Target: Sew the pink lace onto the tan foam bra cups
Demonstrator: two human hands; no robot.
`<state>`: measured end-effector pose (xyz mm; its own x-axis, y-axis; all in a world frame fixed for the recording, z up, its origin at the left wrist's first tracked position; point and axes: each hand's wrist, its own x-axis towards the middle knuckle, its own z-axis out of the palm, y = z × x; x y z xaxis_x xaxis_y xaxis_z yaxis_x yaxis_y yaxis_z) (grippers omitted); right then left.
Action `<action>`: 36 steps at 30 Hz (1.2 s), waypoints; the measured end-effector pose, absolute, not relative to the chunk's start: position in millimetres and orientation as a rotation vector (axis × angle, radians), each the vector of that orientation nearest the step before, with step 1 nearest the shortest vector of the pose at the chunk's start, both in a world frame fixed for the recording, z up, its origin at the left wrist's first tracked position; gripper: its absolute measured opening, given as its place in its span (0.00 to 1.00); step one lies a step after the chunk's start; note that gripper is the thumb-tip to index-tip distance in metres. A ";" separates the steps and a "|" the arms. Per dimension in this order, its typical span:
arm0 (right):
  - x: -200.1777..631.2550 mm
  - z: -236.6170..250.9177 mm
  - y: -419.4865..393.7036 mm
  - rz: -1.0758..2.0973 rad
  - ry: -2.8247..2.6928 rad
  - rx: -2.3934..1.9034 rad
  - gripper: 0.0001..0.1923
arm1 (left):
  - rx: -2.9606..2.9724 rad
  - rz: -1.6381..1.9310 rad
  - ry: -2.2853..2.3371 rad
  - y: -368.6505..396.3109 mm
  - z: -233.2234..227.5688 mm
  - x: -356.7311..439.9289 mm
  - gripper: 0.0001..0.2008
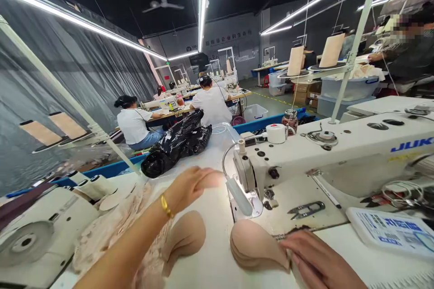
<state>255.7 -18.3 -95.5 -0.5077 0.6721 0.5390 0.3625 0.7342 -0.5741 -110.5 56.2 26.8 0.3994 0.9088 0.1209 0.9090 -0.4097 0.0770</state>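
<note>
My left hand reaches out over the white table, fingers loosely together, holding nothing; a gold bracelet is on its wrist. Below that arm lies a beige moulded cup beside a heap of pale lace fabric. My right hand rests flat on the table with its fingertips touching a second beige cup, which lies just in front of the needle area of the white sewing machine.
Thread snips lie on the machine bed. A black plastic bag sits at the table's far side. Thread cones stand at left. A control panel lies at right. People sit sewing at stations farther back.
</note>
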 end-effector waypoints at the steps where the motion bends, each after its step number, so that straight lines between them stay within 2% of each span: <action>1: 253.0 -88.8 -23.8 0.478 -2.133 -0.761 0.19 | -2.676 -0.230 -1.671 25.2 17.7 -108.3 0.32; 4: 243.0 -78.1 -40.7 0.427 -2.149 -0.730 0.19 | -2.807 -0.182 -1.562 -48.6 -16.4 -93.9 0.32; 7: 230.2 -75.4 -56.9 0.459 -2.251 -0.712 0.19 | -2.877 -0.105 -1.622 -90.2 -43.4 -80.5 0.34; 11: 215.1 -75.6 -67.9 0.416 -2.364 -0.722 0.21 | -2.830 -0.331 -1.673 -115.9 -55.0 -81.6 0.51; 14: 205.5 -76.3 -65.9 0.251 -2.434 -0.759 0.25 | -2.691 -0.457 -1.753 -131.9 -58.6 -92.2 0.55; 17: 193.1 -76.0 -60.7 0.127 -2.519 -0.774 0.30 | -2.592 -0.535 -1.839 -147.1 -65.8 -102.2 0.50; 19: 183.7 -76.3 -57.7 0.128 -2.599 -0.773 0.33 | -2.587 -0.598 -1.846 -153.9 -70.3 -106.7 0.43; 24: 171.5 -86.1 -56.7 0.142 -2.673 -0.757 0.26 | -2.586 -0.683 -1.813 -156.0 -75.3 -113.5 0.23; 32: 179.3 -100.8 -67.1 0.004 -2.617 -0.620 0.24 | -2.511 -0.556 -1.616 -157.6 -82.5 -118.3 0.22; 36: 167.6 -101.7 -63.9 -0.094 -2.542 -0.598 0.18 | -2.445 -0.541 -1.653 -159.5 -82.6 -115.6 0.19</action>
<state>167.6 -63.9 -101.7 -0.7658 0.3966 0.5062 0.4330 0.9000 -0.0501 -115.6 -159.5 -82.6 0.3317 0.8679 0.3698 0.9185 -0.3865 0.0832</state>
